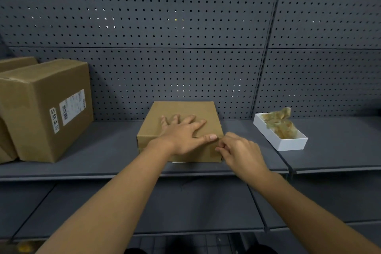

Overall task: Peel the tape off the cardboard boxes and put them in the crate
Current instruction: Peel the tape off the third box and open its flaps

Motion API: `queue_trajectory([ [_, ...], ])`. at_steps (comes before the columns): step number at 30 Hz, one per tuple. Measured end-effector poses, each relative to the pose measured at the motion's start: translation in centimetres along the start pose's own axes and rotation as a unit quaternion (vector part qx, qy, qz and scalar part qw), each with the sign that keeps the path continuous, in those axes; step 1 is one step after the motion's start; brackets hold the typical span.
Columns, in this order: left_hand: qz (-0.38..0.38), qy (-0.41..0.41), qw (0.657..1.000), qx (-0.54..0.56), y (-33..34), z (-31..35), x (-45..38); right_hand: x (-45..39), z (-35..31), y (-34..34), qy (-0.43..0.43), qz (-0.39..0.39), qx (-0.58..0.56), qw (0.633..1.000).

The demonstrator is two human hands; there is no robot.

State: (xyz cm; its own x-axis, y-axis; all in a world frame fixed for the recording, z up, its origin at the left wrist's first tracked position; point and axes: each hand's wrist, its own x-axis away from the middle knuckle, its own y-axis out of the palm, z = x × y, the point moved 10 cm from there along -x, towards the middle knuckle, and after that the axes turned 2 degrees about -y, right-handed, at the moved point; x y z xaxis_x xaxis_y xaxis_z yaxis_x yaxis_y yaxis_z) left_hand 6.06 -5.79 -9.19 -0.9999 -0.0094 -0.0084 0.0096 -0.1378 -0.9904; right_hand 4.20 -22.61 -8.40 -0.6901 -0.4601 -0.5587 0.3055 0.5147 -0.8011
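A flat brown cardboard box [181, 109] lies on the grey shelf [107, 146] in the middle. My left hand [183, 134] presses flat on its lid, fingers spread, thumb along the front right edge. My right hand [239, 152] is at the box's front right corner, fingertips pinched on a strip of brown tape [214, 151] on the front face. A white tray [288, 142] to the right holds crumpled peeled tape [280, 121].
A large brown cardboard box [45, 109] with white labels stands at the left of the shelf, another box behind it. A grey pegboard wall [185, 47] backs the shelf. A lower grey shelf [185, 208] runs beneath my arms.
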Motion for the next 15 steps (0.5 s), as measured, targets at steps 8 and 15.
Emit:
queue_trajectory([
  [8, -0.003, 0.012, 1.000, 0.002, -0.1, 0.0, 0.1, -0.9, -0.7, -0.4, -0.170, -0.074, -0.098, 0.978],
  [15, -0.013, 0.011, 1.000, 0.004, -0.1, 0.1, 0.1, 0.1, 0.1, -1.6, -0.104, -0.011, -0.108, 0.989],
])
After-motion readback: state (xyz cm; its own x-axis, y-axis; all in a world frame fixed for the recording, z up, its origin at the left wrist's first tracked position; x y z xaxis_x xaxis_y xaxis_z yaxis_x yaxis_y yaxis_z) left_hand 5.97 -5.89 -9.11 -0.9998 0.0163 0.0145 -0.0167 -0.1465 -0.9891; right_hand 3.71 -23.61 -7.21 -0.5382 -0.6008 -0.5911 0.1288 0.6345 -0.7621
